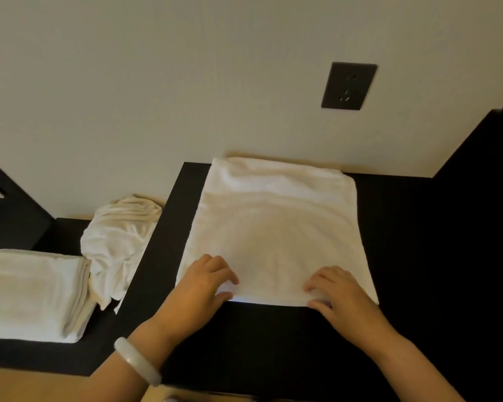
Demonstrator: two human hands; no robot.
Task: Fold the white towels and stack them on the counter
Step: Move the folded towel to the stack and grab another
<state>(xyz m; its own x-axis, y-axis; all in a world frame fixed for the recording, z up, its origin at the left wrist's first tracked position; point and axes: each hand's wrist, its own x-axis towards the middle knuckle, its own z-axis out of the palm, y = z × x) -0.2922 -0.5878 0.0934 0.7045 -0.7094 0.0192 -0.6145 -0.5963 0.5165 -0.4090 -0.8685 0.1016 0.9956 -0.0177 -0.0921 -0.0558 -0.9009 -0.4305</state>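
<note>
On the raised black counter [273, 343], dead centre in my head feed, the flat towel [273, 227] is laid out as a rough rectangle. Its far edge is bunched up a little and touches the wall [186, 82]. Its near edge sits well back from the counter's front lip.

Both hands are on that near edge. The left hand [199, 288] is at the near left corner, fingers curled on top of the cloth and thumb tucked at the edge, so it's pinching the towel. The right hand [336, 291] does the same thing further right: fingers on top, thumb at the edge, pinching. The two hands are apart, with a stretch of towel between them. There's a pale bangle [137, 361] on the left wrist.

Off to the left, on the lower ledge [26, 352], there's a crumpled towel [119, 245] heaped right up against the side of the raised counter. Just left of that, touching it, sits a folded stack [32, 291] of white towels, layered edges facing the heap. I can't count the layers from here.

Up on the wall, above the towel's right side, is a dark wall outlet [349, 86]. A dark panel [476, 184] closes off the right end of the counter.
</note>
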